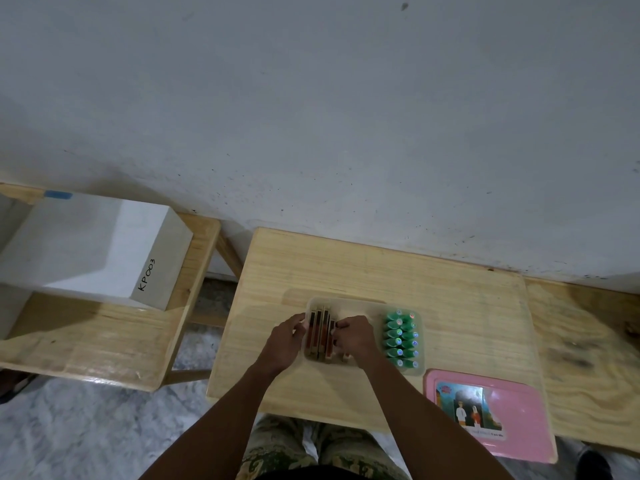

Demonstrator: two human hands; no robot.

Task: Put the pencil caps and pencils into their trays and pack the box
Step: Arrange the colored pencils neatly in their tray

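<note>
1. Step in hand, as I judge it: seating the pencils (320,336) in their tray (313,301) — a clear plastic tray near the middle of the tabletop (346,268).
2. The left hand (285,341) is at the tray's left side, fingers curled toward the outermost pencil; whether it pinches one or only steadies the row I cannot tell.
3. The right hand (353,337) is closed in a loose fist over the right part of the row, apparently pressing or holding a pencil; the fingers hide exactly what.
4. The pencils look red-brown with pale wood edges, lying side by side and pointing toward the far edge, ends not quite level.
5. The pencil caps (401,339) — green, in two neat columns — already fill their own clear tray just to the right, touching or nearly so.
6. A pink box (519,427) with a picture label lies at the near right corner, overhanging slightly.
7. Next likely calls for levelling the pencil row, then lifting both trays into the box.
</note>
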